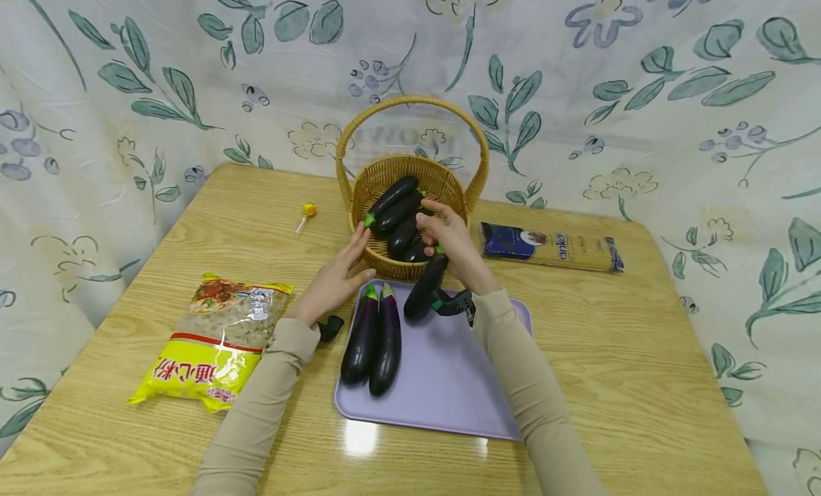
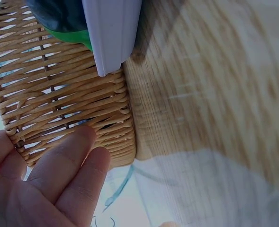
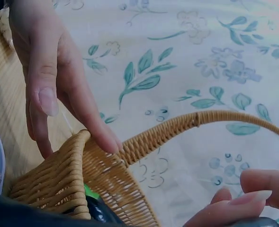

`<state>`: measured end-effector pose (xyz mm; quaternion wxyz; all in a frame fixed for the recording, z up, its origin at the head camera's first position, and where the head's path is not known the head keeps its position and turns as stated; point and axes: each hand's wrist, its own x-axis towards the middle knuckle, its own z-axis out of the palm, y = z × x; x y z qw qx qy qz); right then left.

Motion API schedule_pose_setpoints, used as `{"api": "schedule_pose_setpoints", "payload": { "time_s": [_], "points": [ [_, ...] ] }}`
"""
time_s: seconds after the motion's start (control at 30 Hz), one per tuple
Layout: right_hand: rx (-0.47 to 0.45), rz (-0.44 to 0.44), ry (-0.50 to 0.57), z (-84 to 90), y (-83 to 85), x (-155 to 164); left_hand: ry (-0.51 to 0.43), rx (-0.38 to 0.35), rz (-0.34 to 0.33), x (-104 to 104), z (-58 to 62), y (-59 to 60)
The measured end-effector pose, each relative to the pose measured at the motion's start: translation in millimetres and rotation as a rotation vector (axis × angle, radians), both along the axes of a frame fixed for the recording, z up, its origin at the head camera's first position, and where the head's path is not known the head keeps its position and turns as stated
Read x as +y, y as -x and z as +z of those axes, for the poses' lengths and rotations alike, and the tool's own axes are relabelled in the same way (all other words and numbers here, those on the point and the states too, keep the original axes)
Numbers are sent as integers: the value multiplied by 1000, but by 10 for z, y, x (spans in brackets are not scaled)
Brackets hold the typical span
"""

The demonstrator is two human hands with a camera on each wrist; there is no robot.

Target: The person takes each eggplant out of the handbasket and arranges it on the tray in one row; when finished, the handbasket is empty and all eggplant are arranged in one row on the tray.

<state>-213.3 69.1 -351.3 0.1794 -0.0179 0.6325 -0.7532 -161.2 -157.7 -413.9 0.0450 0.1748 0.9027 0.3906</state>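
Note:
With straight fingers, my left hand [image 1: 336,279] touches the left side of the wicker basket [image 1: 394,268]; in the right wrist view its index fingertip rests at the rim beside the handle. My right hand [image 1: 452,243] holds an eggplant [image 1: 425,289] near its green stem, and the dark body hangs down over the tray's far part. My right fingers [image 3: 229,205] show partly in the right wrist view, low on the right. Several glossy eggplants [image 1: 393,197] lie inside the basket. On the lilac tray [image 1: 449,389], two more eggplants [image 1: 385,346] lie side by side at the left.
A yellow-and-clear bag of pasta [image 1: 214,339] lies left of the tray. Behind it is a yellow-topped lollipop [image 1: 308,211]. A long blue-and-gold pasta packet [image 1: 551,246] lies right of the basket. The basket's tall handle [image 1: 413,100] arches up before a floral curtain [image 1: 256,90].

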Motion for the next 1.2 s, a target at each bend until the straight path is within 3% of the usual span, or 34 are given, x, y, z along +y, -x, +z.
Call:
{"api": "schedule_pose_setpoints", "payload": {
  "time_s": [0.27, 0.53, 0.83, 1.2],
  "points": [
    [37, 155, 3, -55, -84, 56, -3, 2, -2, 4, 1, 3],
    [95, 306, -21, -231, -225, 104, -9, 4, -4, 16, 4, 5],
    [94, 336, 56, -406, -377, 108, -10, 10, -3, 9, -13, 3],
    [92, 408, -48, -542, -446, 137, 12, 18, -1, 1, -24, 20]
  ]
}}
